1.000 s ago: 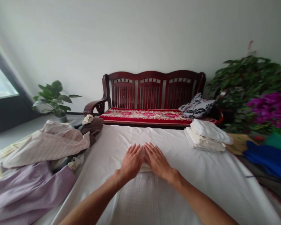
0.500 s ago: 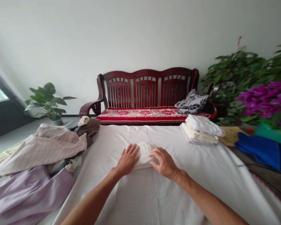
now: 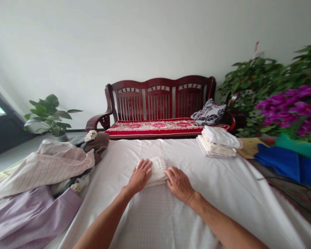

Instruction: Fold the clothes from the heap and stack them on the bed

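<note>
Two bare forearms reach in from the near side of the desk (image 3: 223,180) toward its far edge, slanting inward. The left forearm (image 3: 103,218) rises to a fairly straight wrist (image 3: 126,190). The left hand (image 3: 140,175) lies palm down, its extended fingers (image 3: 145,165) slightly apart and pointing toward the far edge. The right forearm (image 3: 220,219) comes in from nearer the desk's right edge. The right hand (image 3: 180,183) is more rounded, back upward, with bent fingers (image 3: 173,172) turned toward the left hand; how tightly they close is unclear. A gap separates the hands.
</note>
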The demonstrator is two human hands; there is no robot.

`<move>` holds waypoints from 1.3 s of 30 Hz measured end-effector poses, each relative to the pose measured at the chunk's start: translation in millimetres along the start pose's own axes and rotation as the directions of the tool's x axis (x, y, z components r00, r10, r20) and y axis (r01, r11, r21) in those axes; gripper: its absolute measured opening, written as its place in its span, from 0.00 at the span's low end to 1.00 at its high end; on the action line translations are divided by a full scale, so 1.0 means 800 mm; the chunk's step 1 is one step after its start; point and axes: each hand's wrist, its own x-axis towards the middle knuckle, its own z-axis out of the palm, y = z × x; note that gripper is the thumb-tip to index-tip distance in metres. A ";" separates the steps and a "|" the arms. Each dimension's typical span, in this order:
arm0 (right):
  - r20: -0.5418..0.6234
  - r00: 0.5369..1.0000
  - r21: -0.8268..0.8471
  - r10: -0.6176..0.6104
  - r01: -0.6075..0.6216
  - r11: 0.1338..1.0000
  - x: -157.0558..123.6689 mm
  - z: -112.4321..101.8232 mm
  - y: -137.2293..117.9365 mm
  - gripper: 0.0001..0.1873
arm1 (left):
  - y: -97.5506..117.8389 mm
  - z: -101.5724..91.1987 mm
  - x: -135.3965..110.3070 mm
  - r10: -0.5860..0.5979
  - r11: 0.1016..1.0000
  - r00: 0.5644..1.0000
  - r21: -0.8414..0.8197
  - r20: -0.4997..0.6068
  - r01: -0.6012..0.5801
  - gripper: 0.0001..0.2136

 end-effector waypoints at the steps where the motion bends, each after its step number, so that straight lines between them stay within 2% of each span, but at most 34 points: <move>1: -0.017 1.000 -0.017 0.004 -0.004 1.000 0.000 0.001 -0.001 0.15 | 0.001 0.000 0.000 -0.005 1.000 1.000 -0.002 -0.001 0.005 0.23; 6: -0.061 0.998 -0.033 0.009 -0.011 0.999 0.000 0.005 -0.003 0.13 | 0.009 0.000 -0.001 -0.023 0.999 1.000 0.034 -0.017 0.024 0.23; 14: -0.029 0.999 0.036 0.032 -0.030 0.999 0.003 0.012 -0.004 0.21 | 0.014 0.004 -0.002 -0.021 0.993 0.998 0.115 -0.052 0.027 0.22; 19: -0.013 0.999 0.008 0.051 -0.051 0.999 -0.001 0.011 0.005 0.16 | 0.019 0.004 -0.005 -0.017 0.980 0.998 0.196 -0.065 0.030 0.22; 25: 0.027 1.000 0.036 0.007 -0.008 0.999 -0.004 0.006 0.017 0.16 | 0.022 0.006 -0.004 -0.008 0.960 0.997 0.280 -0.071 0.027 0.23; 29: -0.027 1.000 0.103 0.013 -0.010 0.995 -0.001 -0.003 0.014 0.15 | 0.024 0.009 -0.003 -0.007 0.949 0.996 0.313 -0.090 0.035 0.23; 32: -0.085 0.996 0.202 -0.042 0.058 0.978 0.004 -0.011 0.005 0.17 | 0.025 0.011 -0.002 -0.009 0.941 0.995 0.336 -0.101 0.043 0.23; 35: -0.072 0.986 0.271 -0.153 0.167 0.948 0.005 -0.008 0.000 0.20 | 0.024 0.014 -0.002 0.009 0.932 0.993 0.361 -0.118 0.034 0.23; 39: -0.040 0.983 0.304 -0.178 0.181 0.935 0.000 0.007 0.009 0.21 | 0.020 0.020 -0.003 0.036 0.927 0.988 0.373 -0.151 0.024 0.23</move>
